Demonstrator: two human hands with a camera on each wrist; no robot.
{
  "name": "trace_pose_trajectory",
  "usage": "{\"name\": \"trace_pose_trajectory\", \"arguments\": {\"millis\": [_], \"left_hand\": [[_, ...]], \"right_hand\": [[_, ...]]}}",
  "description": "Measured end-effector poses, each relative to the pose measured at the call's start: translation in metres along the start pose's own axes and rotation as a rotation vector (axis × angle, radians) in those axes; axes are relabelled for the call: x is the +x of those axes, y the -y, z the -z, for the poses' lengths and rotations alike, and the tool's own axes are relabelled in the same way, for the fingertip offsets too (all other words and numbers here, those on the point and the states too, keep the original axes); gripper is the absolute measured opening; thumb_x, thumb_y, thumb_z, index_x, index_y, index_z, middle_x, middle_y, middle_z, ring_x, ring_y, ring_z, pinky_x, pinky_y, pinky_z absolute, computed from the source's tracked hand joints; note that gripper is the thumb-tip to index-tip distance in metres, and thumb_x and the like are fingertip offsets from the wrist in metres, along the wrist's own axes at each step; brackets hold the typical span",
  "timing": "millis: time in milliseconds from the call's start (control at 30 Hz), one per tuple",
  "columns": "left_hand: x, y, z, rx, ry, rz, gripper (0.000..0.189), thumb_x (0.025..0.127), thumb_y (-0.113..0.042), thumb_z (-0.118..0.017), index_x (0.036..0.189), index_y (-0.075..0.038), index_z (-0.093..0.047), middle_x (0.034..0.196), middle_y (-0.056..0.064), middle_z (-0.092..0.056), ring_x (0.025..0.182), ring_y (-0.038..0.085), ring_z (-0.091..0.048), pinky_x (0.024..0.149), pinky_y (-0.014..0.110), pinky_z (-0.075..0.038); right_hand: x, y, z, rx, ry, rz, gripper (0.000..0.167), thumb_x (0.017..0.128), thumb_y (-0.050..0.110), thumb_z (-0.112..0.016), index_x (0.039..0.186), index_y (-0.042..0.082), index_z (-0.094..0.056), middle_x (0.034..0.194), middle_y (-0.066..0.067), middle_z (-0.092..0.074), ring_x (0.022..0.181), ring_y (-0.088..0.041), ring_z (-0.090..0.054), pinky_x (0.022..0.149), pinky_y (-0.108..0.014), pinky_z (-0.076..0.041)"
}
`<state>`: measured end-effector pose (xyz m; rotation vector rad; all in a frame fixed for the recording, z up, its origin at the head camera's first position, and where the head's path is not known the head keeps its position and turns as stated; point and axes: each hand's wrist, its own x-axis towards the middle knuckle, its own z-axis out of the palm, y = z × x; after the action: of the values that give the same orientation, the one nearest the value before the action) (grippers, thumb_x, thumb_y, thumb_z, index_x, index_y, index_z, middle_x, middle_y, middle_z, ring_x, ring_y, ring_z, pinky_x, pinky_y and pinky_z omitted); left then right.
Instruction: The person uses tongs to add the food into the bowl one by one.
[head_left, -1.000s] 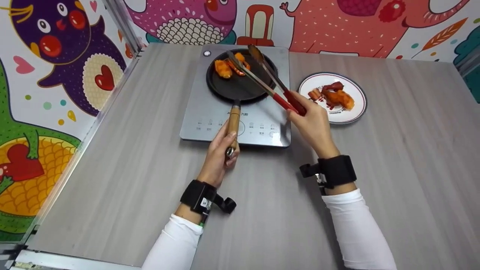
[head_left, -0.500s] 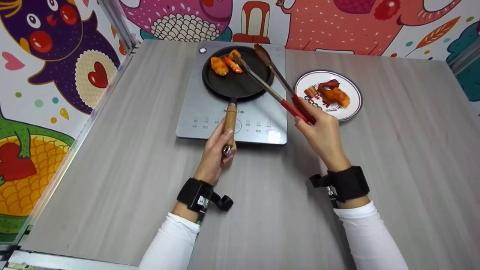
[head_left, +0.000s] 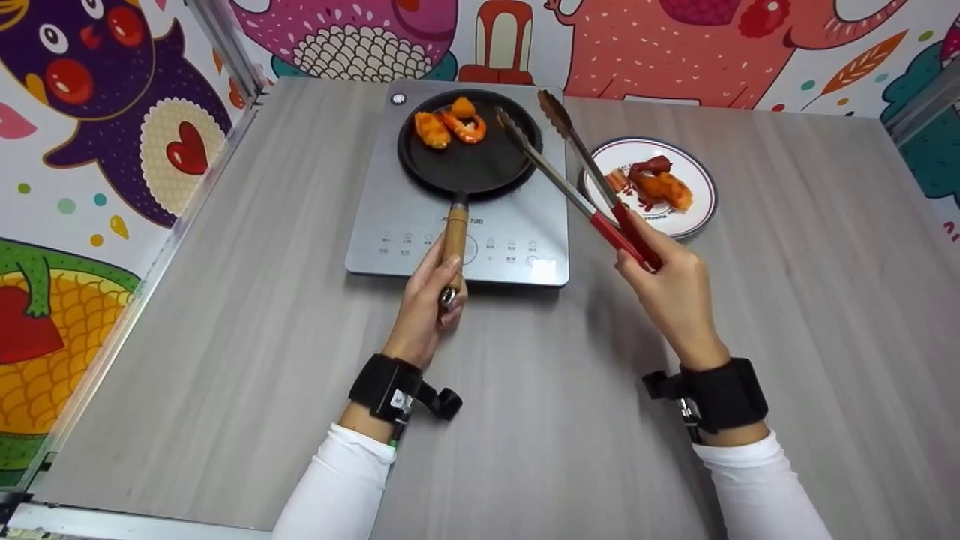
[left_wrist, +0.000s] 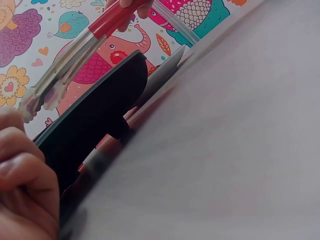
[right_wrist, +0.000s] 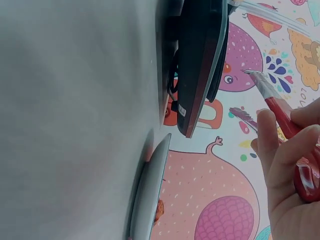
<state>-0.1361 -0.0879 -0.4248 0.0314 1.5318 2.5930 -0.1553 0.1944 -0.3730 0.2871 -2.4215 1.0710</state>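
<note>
My left hand (head_left: 427, 300) grips the wooden handle (head_left: 454, 244) of a round black frying pan (head_left: 472, 169), which sits on a silver induction cooktop (head_left: 382, 240). At the pan's far left lie a curled orange shrimp (head_left: 471, 131) and an orange-brown piece of food (head_left: 432, 131), with a smaller orange bit (head_left: 462, 107) behind. My right hand (head_left: 675, 289) holds red-handled metal tongs (head_left: 570, 191). Their tips are spread apart with nothing between them, over the pan's right side and the cooktop edge. In the right wrist view, fingers curl round the red tong handles (right_wrist: 285, 117).
A white plate (head_left: 701, 214) with a dark rim stands right of the cooktop, bearing several pieces of reddish and orange food (head_left: 660, 187). A wall with cartoon animals (head_left: 675, 56) runs along the back, and another decorated panel (head_left: 82, 150) borders the table's left side.
The tongs have drawn back to the right, away from the shrimp, which stays in the pan. My right hand has moved right and nearer the body; my left hand keeps its hold.
</note>
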Motion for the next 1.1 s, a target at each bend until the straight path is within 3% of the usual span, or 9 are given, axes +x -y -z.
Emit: {"name": "trace_pose_trajectory", "arguments": {"millis": [267,467,700,1000,1100], "left_hand": [[0.0,0.0,-0.001,-0.01,0.004,0.0,0.06,0.086,-0.033,-0.059,0.138,-0.03,-0.03,0.062,-0.001,-0.041,0.046,0.008,-0.035,0.035,0.015,-0.026],[0.0,0.001,-0.001,-0.007,0.005,0.001,0.06,0.086,-0.032,-0.058,0.138,-0.029,-0.03,0.063,-0.001,-0.041,0.047,0.008,-0.035,0.035,0.015,-0.026],[0.0,-0.001,0.0,-0.018,0.01,-0.004,0.059,0.086,-0.031,-0.058,0.139,-0.028,-0.03,0.064,-0.001,-0.041,0.048,0.008,-0.036,0.036,0.015,-0.026],[0.0,0.0,0.001,-0.013,0.012,-0.005,0.059,0.087,-0.032,-0.057,0.138,-0.03,-0.03,0.066,-0.001,-0.04,0.048,0.007,-0.035,0.036,0.014,-0.026],[-0.001,0.0,0.001,-0.007,0.014,-0.006,0.059,0.087,-0.032,-0.057,0.138,-0.03,-0.03,0.066,-0.001,-0.04,0.048,0.007,-0.035,0.036,0.015,-0.026]], "right_hand": [[-0.01,-0.008,0.012,-0.025,-0.025,-0.016,0.042,0.078,0.017,-0.065,0.119,0.022,-0.06,0.095,-0.004,-0.065,0.059,-0.013,-0.051,0.045,-0.013,-0.035],[-0.015,-0.018,0.027,-0.025,-0.037,-0.1,0.041,0.079,0.02,-0.064,0.12,0.027,-0.058,0.08,-0.004,-0.066,0.039,-0.007,-0.046,0.035,-0.014,-0.035],[-0.022,-0.025,0.039,-0.023,-0.01,-0.184,0.042,0.081,0.023,-0.063,0.122,0.028,-0.056,0.082,-0.002,-0.067,0.04,-0.011,-0.048,0.035,-0.017,-0.037],[-0.027,-0.035,0.045,-0.058,-0.007,-0.197,0.042,0.079,0.021,-0.065,0.12,0.028,-0.058,0.088,-0.004,-0.066,0.039,-0.01,-0.047,0.034,-0.017,-0.037],[-0.029,-0.037,0.045,-0.075,-0.004,-0.196,0.042,0.079,0.02,-0.065,0.12,0.028,-0.058,0.093,-0.004,-0.066,0.046,-0.011,-0.05,0.037,-0.016,-0.037]]}}
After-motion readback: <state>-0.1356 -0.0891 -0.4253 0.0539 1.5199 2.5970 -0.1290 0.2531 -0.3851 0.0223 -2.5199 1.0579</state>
